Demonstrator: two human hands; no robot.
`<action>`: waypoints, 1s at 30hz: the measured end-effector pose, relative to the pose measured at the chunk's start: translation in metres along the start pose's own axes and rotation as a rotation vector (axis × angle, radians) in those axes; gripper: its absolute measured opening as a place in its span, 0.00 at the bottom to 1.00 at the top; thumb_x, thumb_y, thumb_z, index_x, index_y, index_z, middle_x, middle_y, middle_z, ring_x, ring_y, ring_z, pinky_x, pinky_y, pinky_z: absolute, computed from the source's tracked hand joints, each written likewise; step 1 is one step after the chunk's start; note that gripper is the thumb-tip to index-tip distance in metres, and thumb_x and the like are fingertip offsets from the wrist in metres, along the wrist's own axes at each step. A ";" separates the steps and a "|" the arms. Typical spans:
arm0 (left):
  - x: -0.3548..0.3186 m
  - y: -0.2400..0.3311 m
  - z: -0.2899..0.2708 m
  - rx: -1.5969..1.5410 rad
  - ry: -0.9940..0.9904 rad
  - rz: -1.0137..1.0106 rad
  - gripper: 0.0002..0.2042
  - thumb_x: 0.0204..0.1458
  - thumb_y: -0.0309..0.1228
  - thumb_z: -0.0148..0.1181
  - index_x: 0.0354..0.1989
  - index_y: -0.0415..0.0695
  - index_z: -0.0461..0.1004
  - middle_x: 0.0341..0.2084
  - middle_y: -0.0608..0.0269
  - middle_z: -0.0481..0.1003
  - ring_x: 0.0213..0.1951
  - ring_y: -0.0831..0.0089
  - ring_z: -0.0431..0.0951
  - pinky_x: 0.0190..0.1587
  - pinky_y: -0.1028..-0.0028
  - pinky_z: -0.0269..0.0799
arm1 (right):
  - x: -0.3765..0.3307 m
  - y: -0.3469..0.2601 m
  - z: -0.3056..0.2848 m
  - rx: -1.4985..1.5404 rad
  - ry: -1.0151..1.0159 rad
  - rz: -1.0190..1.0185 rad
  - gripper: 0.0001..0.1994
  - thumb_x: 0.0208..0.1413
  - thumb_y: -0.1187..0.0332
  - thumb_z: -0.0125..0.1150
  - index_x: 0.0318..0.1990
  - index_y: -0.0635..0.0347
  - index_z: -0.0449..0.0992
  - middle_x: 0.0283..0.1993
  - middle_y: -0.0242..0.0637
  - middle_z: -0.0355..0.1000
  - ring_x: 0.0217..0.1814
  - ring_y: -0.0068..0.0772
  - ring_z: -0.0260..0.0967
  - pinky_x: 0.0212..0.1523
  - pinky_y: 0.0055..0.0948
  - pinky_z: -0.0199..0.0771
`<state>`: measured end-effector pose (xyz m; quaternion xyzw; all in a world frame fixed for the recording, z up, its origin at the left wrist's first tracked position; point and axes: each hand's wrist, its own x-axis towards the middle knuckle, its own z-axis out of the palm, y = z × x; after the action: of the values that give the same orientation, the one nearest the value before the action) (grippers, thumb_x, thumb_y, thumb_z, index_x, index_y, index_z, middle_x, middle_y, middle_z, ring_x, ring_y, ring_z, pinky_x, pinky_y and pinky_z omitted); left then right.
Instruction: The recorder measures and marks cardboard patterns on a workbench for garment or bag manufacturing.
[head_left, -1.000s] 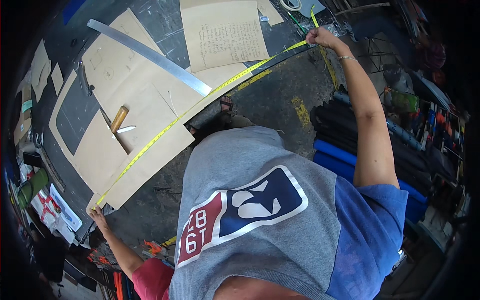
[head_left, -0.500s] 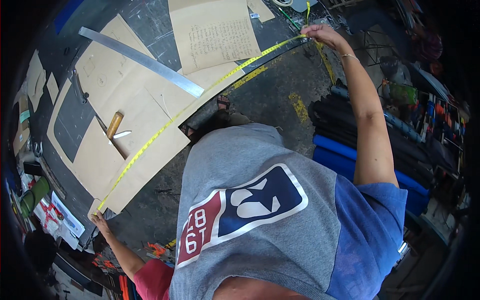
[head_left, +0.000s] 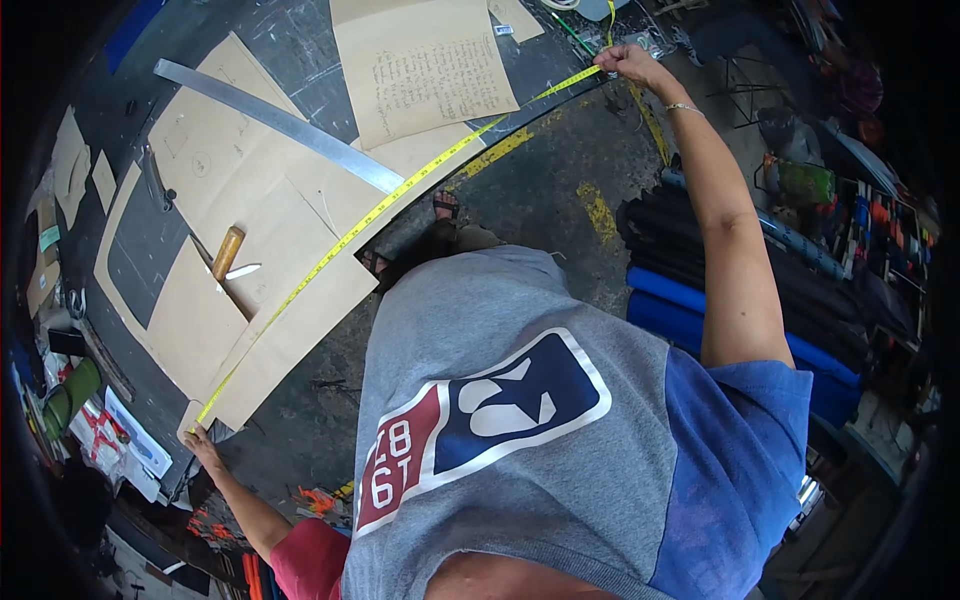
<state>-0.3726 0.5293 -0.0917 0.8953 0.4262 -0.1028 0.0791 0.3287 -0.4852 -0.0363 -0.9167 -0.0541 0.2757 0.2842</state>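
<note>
A yellow measuring tape runs between my two hands, over brown card pattern pieces on the dark table. My left hand pinches one end at the card's near left corner. Far to the right, my right hand grips the tape at the table edge, and more of it hangs past my fingers. Beneath the tape's middle lies the end of a flat metal ruler. A knife with a wooden handle rests on the card, its white blade tip showing beside it.
A brown sheet with handwriting lies at the back of the table. Scissors sit at the left, and a green pencil near my right hand. Rolls of black and blue material are stacked on the right.
My right hand has shifted slightly left and up with the tape. The tape's middle section now lies across the metal ruler's end. My left hand stays in place.
</note>
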 end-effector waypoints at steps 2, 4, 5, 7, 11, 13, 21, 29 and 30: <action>0.000 0.002 -0.010 0.007 -0.028 0.005 0.38 0.65 0.57 0.39 0.70 0.34 0.53 0.69 0.29 0.49 0.70 0.35 0.47 0.72 0.54 0.41 | 0.000 0.003 -0.001 0.024 -0.024 -0.002 0.10 0.55 0.70 0.66 0.43 0.61 0.83 0.39 0.30 0.81 0.44 0.22 0.75 0.50 0.25 0.73; 0.000 0.005 -0.005 0.001 -0.067 0.012 0.41 0.64 0.59 0.40 0.70 0.29 0.52 0.69 0.29 0.49 0.70 0.36 0.47 0.72 0.55 0.41 | -0.002 0.003 -0.003 0.015 -0.022 -0.031 0.11 0.55 0.70 0.65 0.44 0.61 0.83 0.40 0.30 0.80 0.44 0.23 0.75 0.51 0.25 0.73; -0.001 0.006 -0.001 -0.032 -0.057 0.004 0.42 0.64 0.59 0.40 0.70 0.28 0.51 0.69 0.29 0.49 0.70 0.37 0.47 0.72 0.55 0.41 | -0.003 0.003 -0.005 0.011 -0.020 -0.028 0.11 0.55 0.70 0.65 0.44 0.61 0.83 0.40 0.30 0.80 0.44 0.23 0.75 0.51 0.25 0.73; -0.004 0.006 -0.007 -0.051 -0.038 -0.009 0.43 0.64 0.60 0.41 0.70 0.27 0.50 0.69 0.28 0.49 0.70 0.37 0.46 0.72 0.56 0.41 | -0.001 0.000 -0.002 -0.034 -0.007 -0.016 0.12 0.55 0.70 0.64 0.46 0.61 0.83 0.41 0.30 0.80 0.45 0.22 0.75 0.51 0.25 0.72; -0.002 0.004 -0.003 -0.037 -0.028 -0.053 0.42 0.64 0.60 0.41 0.70 0.29 0.51 0.69 0.29 0.48 0.71 0.38 0.46 0.72 0.56 0.40 | -0.001 -0.005 -0.004 -0.085 -0.030 0.002 0.12 0.55 0.70 0.64 0.46 0.60 0.83 0.41 0.29 0.80 0.44 0.22 0.74 0.49 0.25 0.71; -0.001 0.004 -0.008 -0.029 -0.031 -0.051 0.42 0.64 0.60 0.40 0.70 0.29 0.51 0.70 0.29 0.48 0.71 0.38 0.45 0.73 0.56 0.40 | 0.001 -0.002 -0.004 -0.085 -0.031 0.003 0.11 0.55 0.70 0.64 0.45 0.59 0.83 0.39 0.28 0.79 0.42 0.22 0.73 0.47 0.25 0.70; -0.002 0.001 -0.005 -0.026 -0.058 -0.025 0.40 0.64 0.59 0.40 0.70 0.33 0.53 0.71 0.34 0.47 0.72 0.40 0.43 0.73 0.57 0.36 | -0.006 -0.017 -0.009 -0.149 -0.037 0.049 0.10 0.53 0.68 0.67 0.41 0.59 0.83 0.36 0.29 0.79 0.40 0.23 0.73 0.46 0.27 0.71; -0.004 0.005 -0.011 -0.077 -0.006 -0.041 0.42 0.63 0.60 0.42 0.70 0.29 0.52 0.70 0.31 0.49 0.72 0.40 0.45 0.73 0.56 0.37 | -0.008 -0.026 -0.008 -0.170 -0.022 0.089 0.09 0.51 0.66 0.70 0.37 0.58 0.83 0.34 0.30 0.80 0.38 0.23 0.74 0.45 0.29 0.73; -0.005 0.005 -0.009 -0.073 -0.010 -0.037 0.43 0.63 0.60 0.42 0.69 0.29 0.52 0.70 0.31 0.50 0.72 0.40 0.45 0.73 0.56 0.37 | -0.008 -0.027 -0.009 -0.165 -0.029 0.108 0.09 0.51 0.65 0.70 0.37 0.58 0.83 0.34 0.29 0.80 0.38 0.23 0.74 0.45 0.29 0.73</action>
<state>-0.3708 0.5242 -0.0815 0.8833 0.4456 -0.0933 0.1119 0.3282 -0.4689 -0.0110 -0.9344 -0.0312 0.2987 0.1914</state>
